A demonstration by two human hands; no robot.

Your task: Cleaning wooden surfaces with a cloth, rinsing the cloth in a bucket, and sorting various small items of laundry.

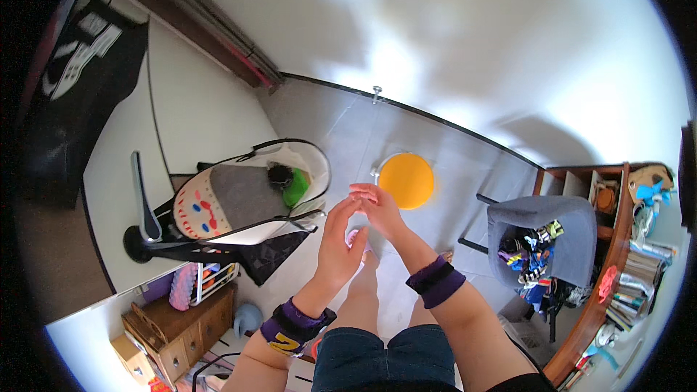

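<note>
My left hand (340,238) and my right hand (382,213) meet in front of me, above the floor. The left hand's fingers are stretched out, with the thumb apart. My right hand's fingers lie loosely across the left fingertips. No object shows in either hand, though the overlap hides part of the fingers. A purple and black wristband (290,330) is on my left wrist, and another purple wristband (438,281) is on my right forearm. Just beyond the hands stands a round yellow stool seat (406,181).
On the left, an open bag-like basket (196,207) with a patterned front holds a green item (296,187) beside a door with a lever handle (147,207). A grey chair (541,207) piled with clothes stands right, by a wooden shelf (613,261). A wooden drawer cabinet (190,341) is lower left.
</note>
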